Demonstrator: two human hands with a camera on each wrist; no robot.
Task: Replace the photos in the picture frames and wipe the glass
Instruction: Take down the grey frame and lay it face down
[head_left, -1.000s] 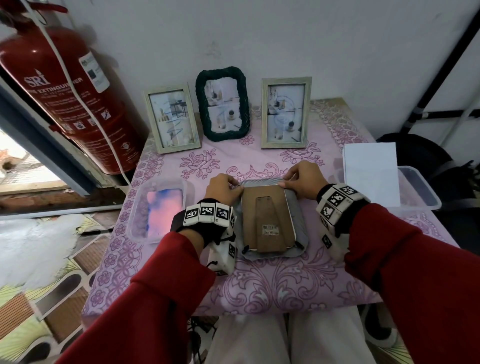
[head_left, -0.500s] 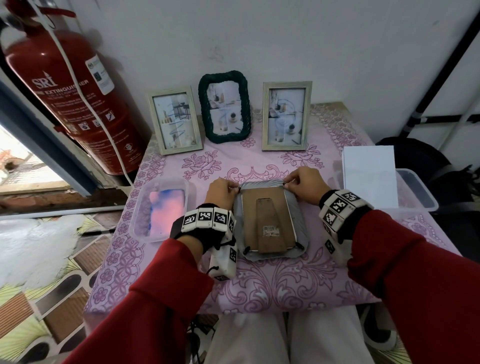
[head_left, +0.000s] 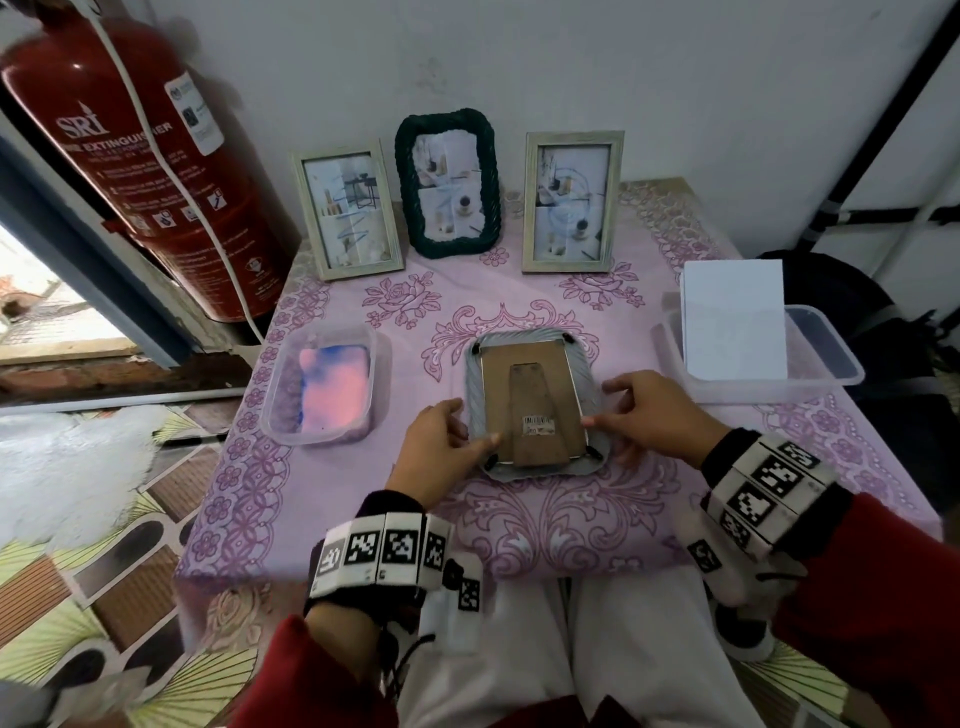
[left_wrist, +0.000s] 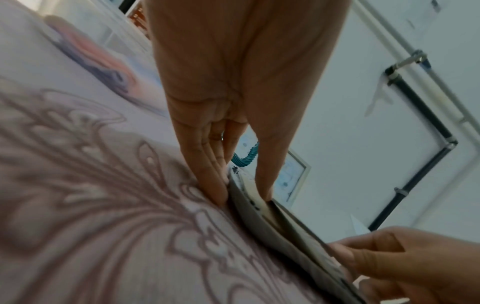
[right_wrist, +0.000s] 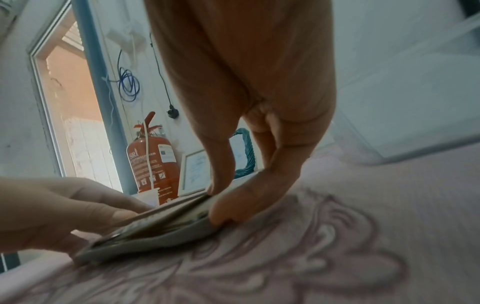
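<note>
Glass sits under the brown backing board (head_left: 532, 402) of the grey frame (head_left: 537, 405), which lies face down in the middle of the pink tablecloth (head_left: 545, 519), so I judge it light and stiff but breakable if bent or dropped. Left hand (head_left: 441, 452) pinches the near left edge, thumb on the board and fingers against the rim, while the right hand (head_left: 652, 415) pinches the right edge likewise. Best hold is by the rim, lifting the board at its edge once the small black corner tabs are turned aside.
</note>
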